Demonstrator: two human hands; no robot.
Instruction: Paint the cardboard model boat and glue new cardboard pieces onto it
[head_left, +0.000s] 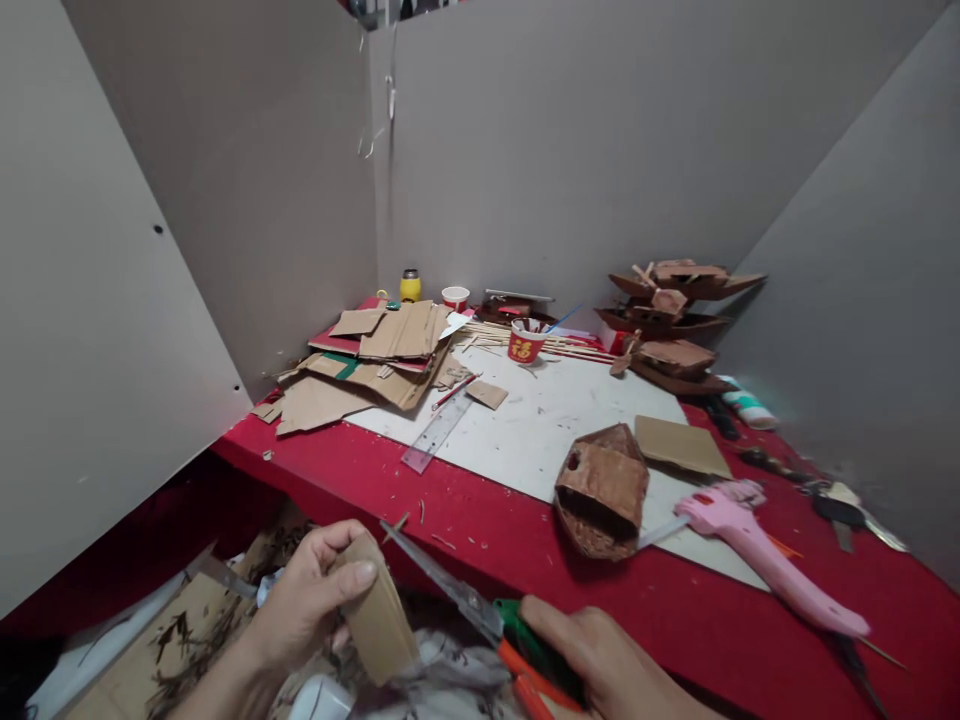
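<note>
My left hand (307, 595) is closed on a folded piece of brown cardboard (379, 625), thumb pressed on its upper edge. My right hand (600, 655) grips scissors (480, 610) by their green and orange handles. The long blades point up and left, and their tips lie just above the cardboard. Both hands are low in the picture, below the front edge of the red table (465, 520). A brown cardboard boat model (600, 488) lies on the white mat (547, 420) just beyond my right hand.
A pink glue gun (757, 550) lies at the right. A clear ruler (435, 432), a cardboard stack (375, 360), a red paper cup (525, 342), bamboo sticks and several finished boat models (675, 320) sit farther back. Cardboard scraps and shavings fill the space under my hands. Grey panels enclose the table.
</note>
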